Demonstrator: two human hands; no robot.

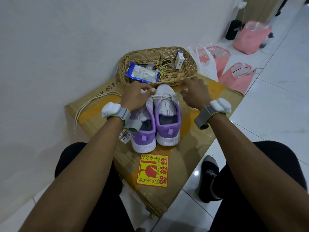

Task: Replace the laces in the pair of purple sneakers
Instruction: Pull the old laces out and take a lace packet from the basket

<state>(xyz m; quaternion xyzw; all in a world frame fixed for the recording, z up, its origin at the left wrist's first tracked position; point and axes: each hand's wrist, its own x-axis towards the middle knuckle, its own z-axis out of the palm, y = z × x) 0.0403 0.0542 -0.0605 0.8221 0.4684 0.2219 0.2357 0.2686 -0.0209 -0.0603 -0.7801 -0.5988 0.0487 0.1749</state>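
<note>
Currently: both sneakers stand side by side on the cardboard box (192, 139), heels toward the person, toes toward the wicker basket (192, 64). Each shoe's long axis runs straight away from the body.

Work is on the right-side sneaker (167, 114). A white lace (164, 96) crosses its upper near the toe end, at right angles to the shoe's long axis, and looks fairly taut.

Left hand (135, 96): fingers curled, pinching the lace's left end just beside the shoe. This hand lies over the front of the left-side sneaker (143, 136), hiding its eyelet area.

Right hand (195, 92): fingers curled toward the thumb at the lace's right end. It appears to pinch that end; the tip is blurred, so the grip is not certain.

Key relation: the shoe sits between the two hands and one lace end goes to each, so both are about equally near. Only the lowest crossing seems threaded. The eyelets still to fill run back along the long axis, from the toe toward the person.

Judgement: the next pass calls for bringing each end inward and back toward the tongue.

A second loose lace (93, 102) lies on the box well to the left, untouched.
</note>
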